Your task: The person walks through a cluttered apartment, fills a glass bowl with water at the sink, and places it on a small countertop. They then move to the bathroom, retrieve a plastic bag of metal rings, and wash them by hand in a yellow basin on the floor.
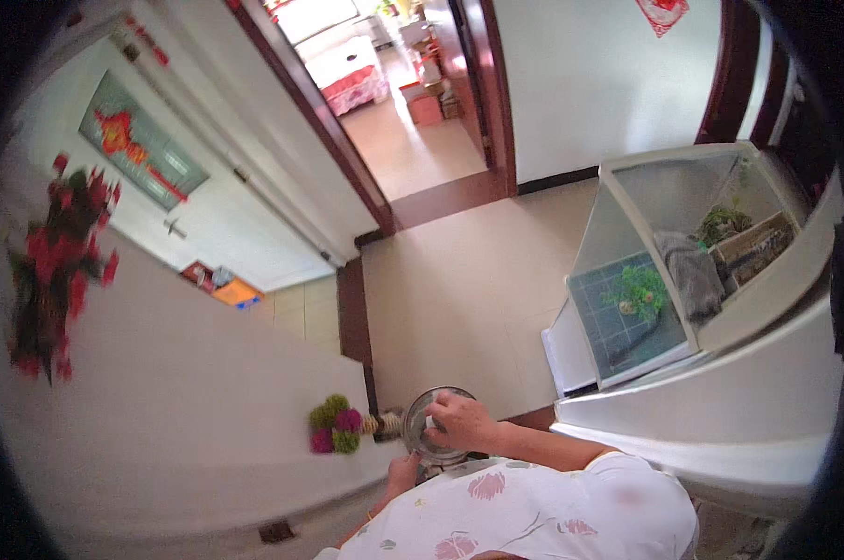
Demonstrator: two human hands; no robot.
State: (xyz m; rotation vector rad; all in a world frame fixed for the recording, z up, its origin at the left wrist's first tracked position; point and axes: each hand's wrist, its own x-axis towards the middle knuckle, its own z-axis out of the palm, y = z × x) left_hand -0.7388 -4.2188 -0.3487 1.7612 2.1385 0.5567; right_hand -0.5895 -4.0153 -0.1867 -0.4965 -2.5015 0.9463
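A round metal vessel [418,442] with a shiny rim is in front of my body, at the lower middle of the view. My left hand [402,472] grips its near-left edge. Over the vessel, my right hand [462,423] has its fingers curled around a small white object [432,423]. Most of that object is hidden by the fingers, and I cannot tell what it is. Much of the vessel's inside is covered by the same hand.
Green and purple flower balls [335,424] stand left of the vessel. A white partition [184,392] fills the left side, with red flowers [65,273] above. On the right is a glass-sided tank [632,301] holding plants. Ahead, tiled floor [457,294] leads to an open doorway [422,199].
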